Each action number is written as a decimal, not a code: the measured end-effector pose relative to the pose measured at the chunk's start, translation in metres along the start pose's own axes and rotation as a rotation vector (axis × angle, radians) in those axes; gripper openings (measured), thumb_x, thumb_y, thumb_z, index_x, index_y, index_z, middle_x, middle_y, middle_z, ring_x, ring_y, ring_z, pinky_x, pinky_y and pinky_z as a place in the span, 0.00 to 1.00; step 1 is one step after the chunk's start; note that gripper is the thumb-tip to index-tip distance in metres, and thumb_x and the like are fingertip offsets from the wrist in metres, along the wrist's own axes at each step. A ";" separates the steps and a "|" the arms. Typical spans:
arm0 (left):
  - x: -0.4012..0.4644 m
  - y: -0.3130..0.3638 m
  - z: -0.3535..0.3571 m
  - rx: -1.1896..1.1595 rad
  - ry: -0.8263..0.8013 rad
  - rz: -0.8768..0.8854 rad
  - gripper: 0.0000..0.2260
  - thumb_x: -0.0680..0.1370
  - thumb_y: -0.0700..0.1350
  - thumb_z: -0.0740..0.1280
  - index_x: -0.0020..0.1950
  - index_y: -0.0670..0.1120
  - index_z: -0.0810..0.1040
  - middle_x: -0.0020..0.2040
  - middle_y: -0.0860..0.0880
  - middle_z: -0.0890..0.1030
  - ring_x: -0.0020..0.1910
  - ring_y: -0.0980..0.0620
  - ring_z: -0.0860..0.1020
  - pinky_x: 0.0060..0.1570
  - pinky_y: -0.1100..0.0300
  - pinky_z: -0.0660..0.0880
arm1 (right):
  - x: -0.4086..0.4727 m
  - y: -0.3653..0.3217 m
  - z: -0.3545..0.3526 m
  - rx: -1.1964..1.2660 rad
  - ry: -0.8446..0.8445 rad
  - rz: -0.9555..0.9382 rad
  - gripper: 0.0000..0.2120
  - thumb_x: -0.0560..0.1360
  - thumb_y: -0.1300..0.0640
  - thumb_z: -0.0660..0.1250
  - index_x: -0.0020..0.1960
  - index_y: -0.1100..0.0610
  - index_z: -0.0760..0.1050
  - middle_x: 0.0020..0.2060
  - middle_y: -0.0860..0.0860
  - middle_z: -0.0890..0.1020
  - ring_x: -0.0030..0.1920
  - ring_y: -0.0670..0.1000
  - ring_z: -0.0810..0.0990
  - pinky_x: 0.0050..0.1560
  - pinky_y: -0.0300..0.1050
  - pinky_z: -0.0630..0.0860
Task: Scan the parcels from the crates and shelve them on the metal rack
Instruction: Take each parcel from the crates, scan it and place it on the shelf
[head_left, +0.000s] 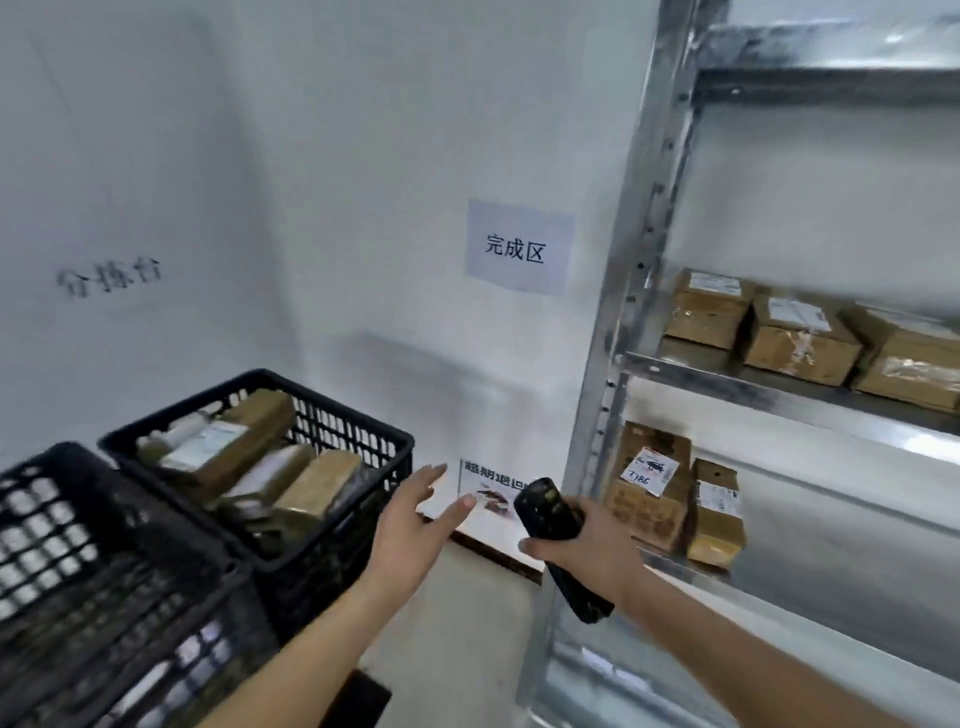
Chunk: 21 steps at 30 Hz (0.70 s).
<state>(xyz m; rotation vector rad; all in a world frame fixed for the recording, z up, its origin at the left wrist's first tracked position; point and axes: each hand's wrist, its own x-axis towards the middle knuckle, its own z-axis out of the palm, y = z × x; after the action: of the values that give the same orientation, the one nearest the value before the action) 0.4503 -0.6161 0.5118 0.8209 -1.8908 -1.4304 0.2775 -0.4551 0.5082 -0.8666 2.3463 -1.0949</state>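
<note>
The right hand (582, 545) is wrapped around a black handheld scanner (558, 540), fingers curled about its body, with the head of the scanner pointing up and to the far left. The left hand (410, 525) holds nothing; its fingers are straight and spread, and it hangs in the gap between the farther black crate (363, 447) and the metal rack (618, 364), close to the right wall of the crate but not touching it. The parcels (244, 457) that wait for scanning lie in that crate, brown boxes leaning on each other with some white labels turned up; a nearer crate (78, 545) stands at the left, and its contents are too blurred to tell. On the rack, on the right, several boxes (789, 338) already sit on the middle shelf and two more (675, 493) on the shelf below. I judge the step in hand is to fetch the next parcel. To do it well, the free hand should go over the crate rim and take a box whose label already faces up, gripping it by the edges so the barcode is not covered. Then it is better to bring the label toward the scanner than to twist the scanner wrist. The leaning boxes may slide when one is lifted, so lift straight up.
</note>
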 end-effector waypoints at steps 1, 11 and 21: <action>-0.006 0.007 -0.035 0.010 0.017 0.002 0.27 0.74 0.52 0.76 0.72 0.51 0.74 0.63 0.59 0.80 0.62 0.60 0.77 0.63 0.61 0.72 | -0.005 -0.027 0.017 -0.014 -0.023 -0.038 0.30 0.60 0.42 0.84 0.59 0.44 0.79 0.49 0.43 0.85 0.49 0.44 0.83 0.48 0.39 0.76; -0.061 0.046 -0.282 0.188 0.289 -0.064 0.29 0.74 0.59 0.73 0.73 0.51 0.73 0.64 0.56 0.77 0.64 0.54 0.76 0.60 0.62 0.70 | -0.034 -0.236 0.126 -0.119 -0.197 -0.262 0.25 0.61 0.47 0.84 0.53 0.39 0.77 0.48 0.42 0.83 0.52 0.48 0.81 0.49 0.40 0.74; -0.026 0.023 -0.341 0.126 0.433 -0.166 0.29 0.76 0.55 0.72 0.75 0.51 0.69 0.67 0.51 0.76 0.62 0.53 0.75 0.59 0.61 0.69 | 0.017 -0.297 0.176 -0.110 -0.333 -0.300 0.24 0.64 0.46 0.83 0.55 0.42 0.75 0.46 0.38 0.81 0.46 0.40 0.79 0.42 0.37 0.73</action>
<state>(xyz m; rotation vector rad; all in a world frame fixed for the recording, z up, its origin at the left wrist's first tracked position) 0.7303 -0.7892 0.6059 1.2603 -1.6184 -1.1191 0.4766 -0.7085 0.6333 -1.3625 2.0577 -0.8537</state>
